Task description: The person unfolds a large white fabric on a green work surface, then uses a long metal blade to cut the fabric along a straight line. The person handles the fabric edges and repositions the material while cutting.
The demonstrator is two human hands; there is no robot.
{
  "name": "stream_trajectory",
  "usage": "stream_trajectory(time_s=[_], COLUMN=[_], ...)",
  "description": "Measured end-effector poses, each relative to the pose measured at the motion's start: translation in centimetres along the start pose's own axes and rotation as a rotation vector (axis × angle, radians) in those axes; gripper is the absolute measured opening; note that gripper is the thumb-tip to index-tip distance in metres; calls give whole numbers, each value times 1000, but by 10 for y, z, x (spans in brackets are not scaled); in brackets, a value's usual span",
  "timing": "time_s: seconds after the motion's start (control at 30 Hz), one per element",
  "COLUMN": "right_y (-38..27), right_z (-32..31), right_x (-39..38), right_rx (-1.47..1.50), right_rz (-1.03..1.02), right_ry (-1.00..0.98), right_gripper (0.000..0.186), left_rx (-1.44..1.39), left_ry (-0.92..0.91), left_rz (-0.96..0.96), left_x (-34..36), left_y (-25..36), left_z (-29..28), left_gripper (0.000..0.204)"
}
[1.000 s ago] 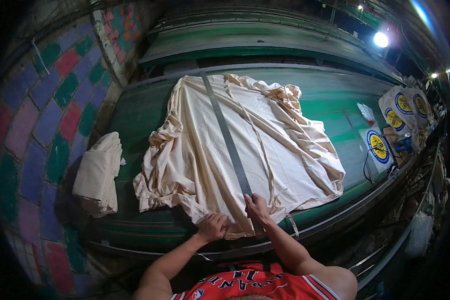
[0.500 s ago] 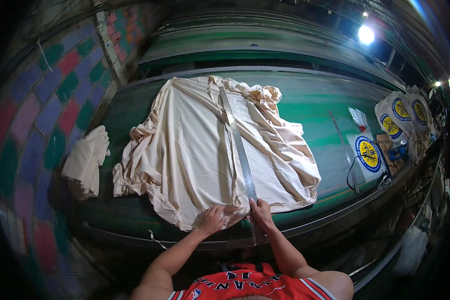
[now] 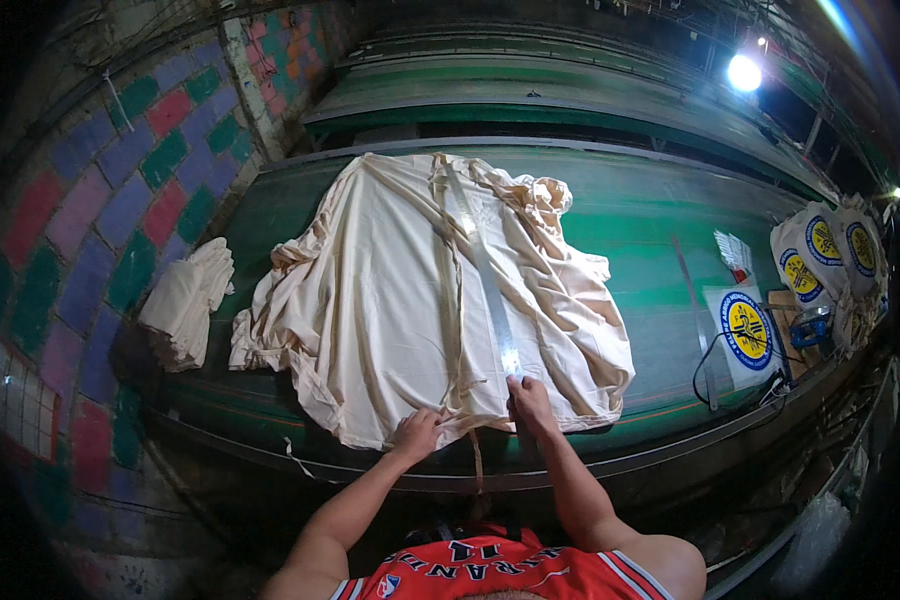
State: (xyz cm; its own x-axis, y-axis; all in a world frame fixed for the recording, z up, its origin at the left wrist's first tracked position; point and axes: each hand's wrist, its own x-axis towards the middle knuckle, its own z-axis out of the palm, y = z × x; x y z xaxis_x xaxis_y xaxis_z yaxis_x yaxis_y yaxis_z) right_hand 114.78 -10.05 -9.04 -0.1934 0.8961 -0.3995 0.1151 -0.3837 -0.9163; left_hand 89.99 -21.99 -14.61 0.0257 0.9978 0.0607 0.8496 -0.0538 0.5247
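Observation:
A rumpled cream cloth [image 3: 365,300] is spread over the green table, with a long metal straightedge [image 3: 485,280] lying lengthwise on it, right of centre. My right hand [image 3: 530,405] is closed on the straightedge's near end. At the cloth's near edge my left hand [image 3: 418,432] has curled fingers gripping the fabric. A narrow cloth strip [image 3: 478,460] hangs from that edge between my hands and over the table rim.
The green table [image 3: 670,200] has a folded cream bundle [image 3: 185,300] at left. At right are printed white pieces [image 3: 805,250], a blue tool [image 3: 810,325], a cable and another metal strip [image 3: 695,320]. A painted block wall [image 3: 120,220] borders the left; more tables [image 3: 520,80] stand beyond.
The straightedge has moved rightward across the cloth, my right hand with it. My right hand sits a little farther forward. The cloth's outline has shifted left and away from me.

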Motion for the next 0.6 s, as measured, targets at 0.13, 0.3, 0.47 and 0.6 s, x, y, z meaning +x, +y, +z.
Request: stream_trajectory(time_s=[0.13,0.3,0.47,0.6], right_y=[21,30,3,-40], right_z=[7,12,-8,-25], right_x=[-17,8,77,130], right_rx=[6,-20,-35,-65], right_rz=[17,33,-67,-130], right_ry=[-18,62,210,345], right_gripper=[37,36,38,42], left_rx=[-39,-73,-45,-36], left_ry=[-3,-23,29,130], left_rz=[-26,8,68,163], left_x=[3,3,-4,-8], left_y=[-1,-3,-1,-2], left_z=[2,-2,-9,-13], left_gripper=[16,12,12,12])
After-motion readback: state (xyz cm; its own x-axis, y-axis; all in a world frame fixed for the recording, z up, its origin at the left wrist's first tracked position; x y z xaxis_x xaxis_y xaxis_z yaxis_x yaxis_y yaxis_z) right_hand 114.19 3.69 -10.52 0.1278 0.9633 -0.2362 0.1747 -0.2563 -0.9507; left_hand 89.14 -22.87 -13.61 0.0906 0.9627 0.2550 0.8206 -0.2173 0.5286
